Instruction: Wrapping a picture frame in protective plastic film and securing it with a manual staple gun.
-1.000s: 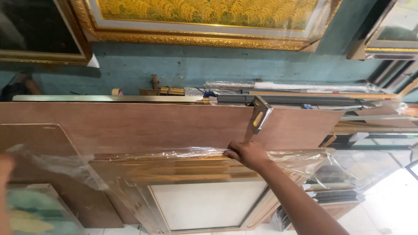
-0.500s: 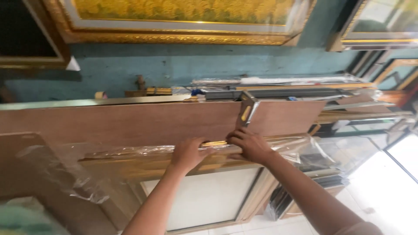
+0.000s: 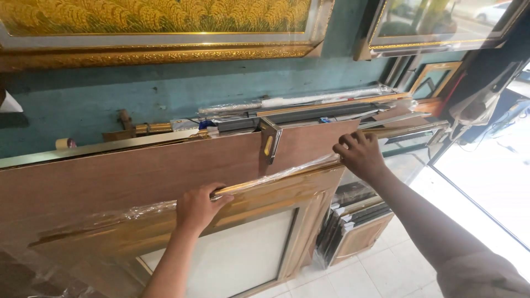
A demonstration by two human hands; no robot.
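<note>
Both of our hands are gripping the top rail of a large gold picture frame [image 3: 265,221], which is standing upright against a brown board [image 3: 138,171]. Our left hand [image 3: 196,207] is curling its fingers tight over the rail's middle, and our right hand [image 3: 359,154] is clamping down on the upper right corner. We are judging the frame stiff, fairly heavy and slippery under its loose plastic wrap [image 3: 138,212]. Stacked frames [image 3: 356,221] are crowding the right side; open tiled floor [image 3: 386,265] is lying below.
</note>
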